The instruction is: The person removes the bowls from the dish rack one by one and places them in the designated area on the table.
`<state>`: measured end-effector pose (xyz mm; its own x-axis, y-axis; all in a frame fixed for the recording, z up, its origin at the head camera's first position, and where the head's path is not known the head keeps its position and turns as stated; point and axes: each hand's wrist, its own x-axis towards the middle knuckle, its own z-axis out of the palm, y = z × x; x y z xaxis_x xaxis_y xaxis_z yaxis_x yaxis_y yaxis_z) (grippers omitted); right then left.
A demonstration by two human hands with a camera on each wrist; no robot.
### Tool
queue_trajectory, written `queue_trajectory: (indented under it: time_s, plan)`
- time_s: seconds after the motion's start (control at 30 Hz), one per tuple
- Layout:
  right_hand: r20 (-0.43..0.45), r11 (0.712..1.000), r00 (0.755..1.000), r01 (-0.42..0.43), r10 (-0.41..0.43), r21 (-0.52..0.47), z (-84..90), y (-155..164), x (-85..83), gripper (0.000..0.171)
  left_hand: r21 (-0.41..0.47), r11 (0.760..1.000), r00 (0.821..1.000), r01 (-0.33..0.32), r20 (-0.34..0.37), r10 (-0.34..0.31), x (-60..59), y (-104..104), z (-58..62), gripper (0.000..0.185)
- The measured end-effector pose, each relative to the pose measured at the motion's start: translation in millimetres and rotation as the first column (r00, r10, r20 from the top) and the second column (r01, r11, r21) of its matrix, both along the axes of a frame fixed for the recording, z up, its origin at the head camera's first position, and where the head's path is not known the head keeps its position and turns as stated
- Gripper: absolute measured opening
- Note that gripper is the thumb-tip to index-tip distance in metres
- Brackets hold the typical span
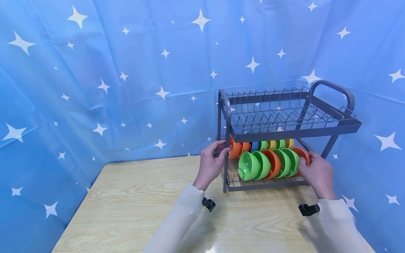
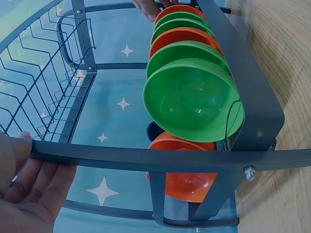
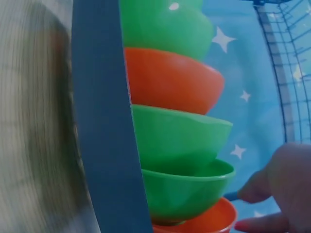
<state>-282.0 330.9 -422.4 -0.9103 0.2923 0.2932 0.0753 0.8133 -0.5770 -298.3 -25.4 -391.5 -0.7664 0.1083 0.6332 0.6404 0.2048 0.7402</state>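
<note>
A grey two-tier dish rack [image 1: 294, 134] stands at the table's right side. My left hand [image 1: 211, 160] grips its left front post, thumb on one side and fingers on the other, as the left wrist view [image 2: 34, 189] also shows. On the lower tier a front row of green and orange bowls stands on edge; the nearest green bowl [image 2: 194, 99] faces left. At the row's right end my right hand [image 1: 317, 174] pinches the rim of an orange bowl [image 1: 302, 154]. In the right wrist view, the thumb and a finger meet that orange bowl [image 3: 216, 218] beside a green one.
Behind the front row stands a back row of orange, blue, green and yellow bowls [image 1: 272, 144]. The upper tier [image 1: 278, 117] has wire dividers. A wooden table [image 1: 133, 203] extends to the left, and a blue star-patterned curtain [image 1: 142, 70] hangs behind.
</note>
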Motion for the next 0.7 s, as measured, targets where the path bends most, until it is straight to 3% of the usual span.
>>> queue_trajectory:
  time_s: [0.13, 0.37, 0.63, 0.7]
  plan:
    - [-0.014, 0.998, 1.0, 0.002, -0.001, 0.066, 0.0, -0.7, -2.9, 0.041, -0.004, 1.0, 1.0, -0.006, 0.006, 0.006, -1.3, 0.5, -2.2, 0.024]
    - [-0.028, 0.994, 1.0, 0.005, -0.003, 0.108, 0.1, -3.9, -12.8, 0.044, 0.01, 1.0, 1.0, -0.025, 0.018, 0.025, -1.8, 3.5, -1.3, 0.023]
    - [0.02, 0.996, 0.999, 0.031, -0.032, 0.082, -0.5, -4.6, -19.2, 0.048, 0.012, 0.999, 0.998, -0.042, 0.04, 0.042, 19.2, 4.8, 18.8, 0.022]
    - [0.023, 0.997, 0.999, 0.029, -0.031, 0.071, 0.0, -4.7, -19.7, 0.049, 0.02, 0.999, 0.998, -0.041, 0.044, 0.04, 19.8, 4.8, 19.6, 0.022]
